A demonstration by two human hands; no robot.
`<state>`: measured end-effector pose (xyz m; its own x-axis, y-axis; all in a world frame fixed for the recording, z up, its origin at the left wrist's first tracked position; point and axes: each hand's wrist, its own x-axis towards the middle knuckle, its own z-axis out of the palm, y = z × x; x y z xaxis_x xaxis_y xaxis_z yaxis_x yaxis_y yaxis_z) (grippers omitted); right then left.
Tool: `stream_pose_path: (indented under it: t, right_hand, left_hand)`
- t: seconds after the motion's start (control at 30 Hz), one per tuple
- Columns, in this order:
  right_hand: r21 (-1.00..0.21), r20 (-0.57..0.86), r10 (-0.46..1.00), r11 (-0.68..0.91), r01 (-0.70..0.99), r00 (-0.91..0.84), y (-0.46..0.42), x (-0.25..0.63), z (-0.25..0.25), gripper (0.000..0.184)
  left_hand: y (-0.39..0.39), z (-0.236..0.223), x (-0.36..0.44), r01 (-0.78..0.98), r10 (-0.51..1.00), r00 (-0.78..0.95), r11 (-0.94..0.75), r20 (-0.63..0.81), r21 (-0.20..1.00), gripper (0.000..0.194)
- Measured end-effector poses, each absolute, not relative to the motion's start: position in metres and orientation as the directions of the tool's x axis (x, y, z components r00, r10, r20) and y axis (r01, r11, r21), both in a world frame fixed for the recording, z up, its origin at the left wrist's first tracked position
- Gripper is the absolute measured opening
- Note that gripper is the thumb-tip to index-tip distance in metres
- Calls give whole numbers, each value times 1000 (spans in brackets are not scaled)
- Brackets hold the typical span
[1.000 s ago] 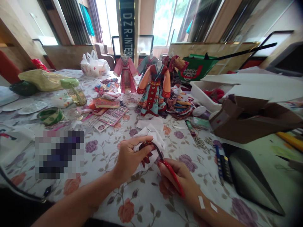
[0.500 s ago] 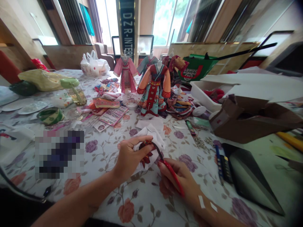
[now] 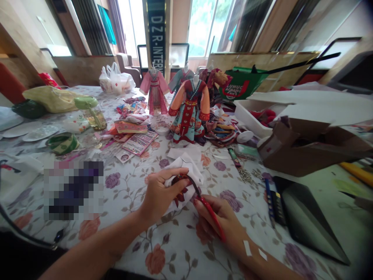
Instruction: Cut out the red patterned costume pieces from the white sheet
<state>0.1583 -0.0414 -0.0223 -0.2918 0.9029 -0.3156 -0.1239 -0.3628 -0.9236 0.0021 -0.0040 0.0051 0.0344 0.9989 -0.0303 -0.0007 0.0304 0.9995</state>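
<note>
My left hand (image 3: 161, 188) pinches a piece of white cloth (image 3: 185, 165) that bears a dark red and brown pattern (image 3: 181, 196). In my right hand (image 3: 220, 217) are red-handled scissors (image 3: 212, 218), with the fingers wrapped round the handles. Their dark blades (image 3: 196, 186) reach up to the patterned part, close beside my left thumb; whether they bite into the cloth I cannot tell. Just beyond the cloth, a small doll-sized robe (image 3: 189, 112) in red, orange and light blue stands upright on a form.
More dressed forms, such as a pink robe (image 3: 154, 91), stand behind. A cardboard box (image 3: 314, 146), a white foam box (image 3: 252, 116) and a black tablet-like slab (image 3: 309, 221) lie to the right. Fabric scraps (image 3: 131, 126) and a green tape roll (image 3: 62, 142) are at left on the flowered tablecloth (image 3: 125, 237).
The scissor handles have shifted very slightly, the lower loop moving a little up and left. Otherwise both hands and the cloth look the same.
</note>
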Motion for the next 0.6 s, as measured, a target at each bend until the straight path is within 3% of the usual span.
stream_pose_path:
  t: [0.6]
  right_hand:
    - [-909,-331,896,-387,-155,-298,-41,157,-22,44]
  left_hand:
    - [-3,3,0,29,999,41,5,-6,1000,32]
